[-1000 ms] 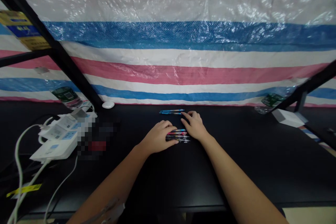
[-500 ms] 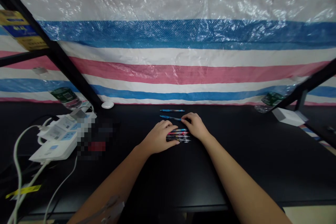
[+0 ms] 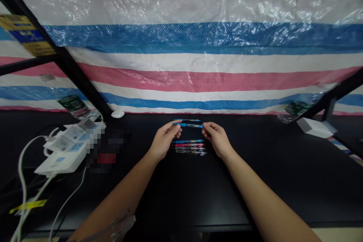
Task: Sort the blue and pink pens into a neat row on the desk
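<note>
A blue pen (image 3: 188, 125) is held level above the black table (image 3: 255, 166), one end pinched by my left hand (image 3: 164, 140), the other by my right hand (image 3: 217, 138). Both hands are closed on it. Below them a row of several pens (image 3: 190, 146), blue, pink and clear, lies side by side on the table. Another blue pen (image 3: 187, 120) lies farther back near the tarp.
A striped red, white and blue tarp (image 3: 198, 45) hangs behind the table. White power strips (image 3: 65, 147) with cables lie at left, beside a plastic bottle (image 3: 72, 104) and a small white disc (image 3: 117, 114). A white box (image 3: 314, 127) and another bottle (image 3: 295, 109) sit at right. Black frame bars cross both sides.
My right hand took one of the two blue pens from the back. My left hand lifted off the pen row and took the pen's other end; it now hangs between both hands.
</note>
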`<control>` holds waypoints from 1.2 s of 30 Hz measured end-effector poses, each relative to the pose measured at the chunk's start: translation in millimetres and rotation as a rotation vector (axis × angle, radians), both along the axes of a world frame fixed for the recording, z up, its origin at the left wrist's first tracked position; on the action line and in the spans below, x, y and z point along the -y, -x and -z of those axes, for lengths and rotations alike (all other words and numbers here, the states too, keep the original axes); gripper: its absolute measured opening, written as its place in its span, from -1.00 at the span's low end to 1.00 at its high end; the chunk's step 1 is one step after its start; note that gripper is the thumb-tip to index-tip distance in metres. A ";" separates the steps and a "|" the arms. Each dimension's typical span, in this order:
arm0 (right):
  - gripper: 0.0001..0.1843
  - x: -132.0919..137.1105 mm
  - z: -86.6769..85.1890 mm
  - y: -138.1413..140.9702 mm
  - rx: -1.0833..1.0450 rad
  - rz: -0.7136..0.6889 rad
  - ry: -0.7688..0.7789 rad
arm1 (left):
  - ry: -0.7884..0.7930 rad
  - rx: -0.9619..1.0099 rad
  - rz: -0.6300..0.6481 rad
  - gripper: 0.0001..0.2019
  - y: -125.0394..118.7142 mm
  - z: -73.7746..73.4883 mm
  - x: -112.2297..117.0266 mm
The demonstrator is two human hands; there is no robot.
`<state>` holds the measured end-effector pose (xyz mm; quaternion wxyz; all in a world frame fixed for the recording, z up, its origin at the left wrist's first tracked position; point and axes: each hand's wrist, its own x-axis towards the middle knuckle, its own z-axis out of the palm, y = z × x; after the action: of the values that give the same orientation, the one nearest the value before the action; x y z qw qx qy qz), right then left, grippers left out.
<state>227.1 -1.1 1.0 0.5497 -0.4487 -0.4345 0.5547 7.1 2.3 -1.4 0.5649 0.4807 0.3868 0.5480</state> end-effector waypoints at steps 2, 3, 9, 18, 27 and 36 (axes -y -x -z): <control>-0.63 2.7 -2.1 1.6 -0.023 -0.046 0.025 | 0.013 0.136 -0.002 -0.65 -0.5 -0.9 0.7; -0.60 3.3 -2.6 2.4 -0.029 -0.068 0.035 | 0.021 0.171 -0.005 -0.66 -0.8 -0.9 1.0; -0.60 2.6 1.2 6.2 0.107 -0.072 -0.070 | 0.042 0.207 -0.061 -0.73 -2.6 1.3 1.2; -0.61 12.9 -2.2 15.3 0.226 -0.069 -0.213 | 0.072 0.296 -0.127 -0.75 -3.6 2.6 -1.6; -0.53 12.2 -0.9 14.3 0.207 -0.104 -0.129 | 0.067 0.297 -0.097 -0.77 -4.8 2.8 -0.8; -0.62 9.7 3.2 11.9 0.208 -0.082 -0.133 | 0.067 0.306 -0.019 -0.75 -4.3 1.6 1.2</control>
<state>215.2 -10.8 -2.2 0.5070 -0.4480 -0.5432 0.4971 11.3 1.1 -3.1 0.6277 0.3686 0.3190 0.6069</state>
